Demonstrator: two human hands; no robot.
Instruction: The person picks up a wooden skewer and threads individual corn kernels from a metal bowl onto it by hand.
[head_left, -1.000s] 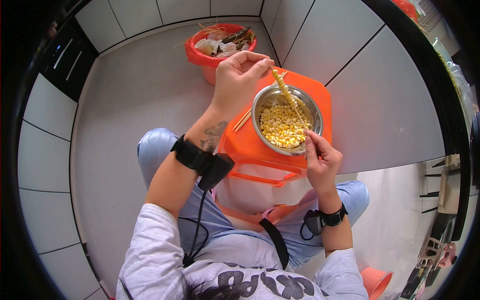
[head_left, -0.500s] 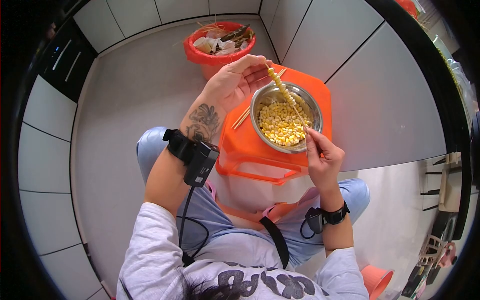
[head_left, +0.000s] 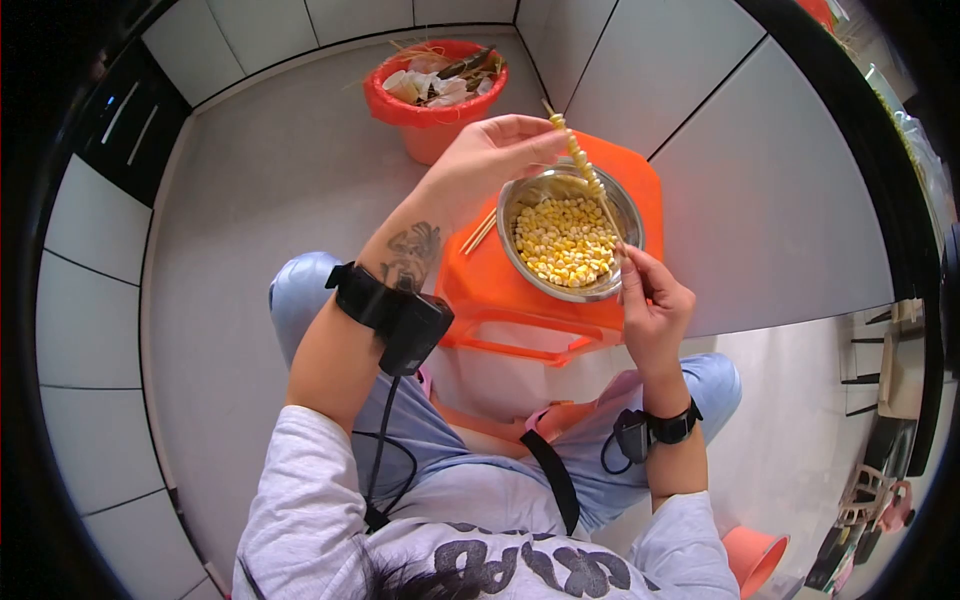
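A thin wooden skewer threaded with yellow corn kernels (head_left: 588,178) slants across the upper right part of a steel bowl (head_left: 634,212). My left hand (head_left: 508,150) pinches the kernels near the skewer's upper end, and the bare tip pokes out above the fingers. Lower down, my right hand (head_left: 655,300) grips the bare end between thumb and forefinger by the bowl's right rim. Loose corn kernels (head_left: 562,240) lie in the bowl. Left of the bowl, several wooden skewers (head_left: 480,232) rest on the orange stool (head_left: 480,290).
A red-lined bin (head_left: 430,120) full of scraps stands beyond the stool. White cabinets (head_left: 770,190) rise close on the right. A pink bucket (head_left: 752,560) is on the floor at lower right. A black cable (head_left: 378,440) hangs from the device on my left forearm.
My left hand has turned over, its back now more in view, and shifted right onto the kernels near the top. The skewer has moved slightly right and stands steeper.
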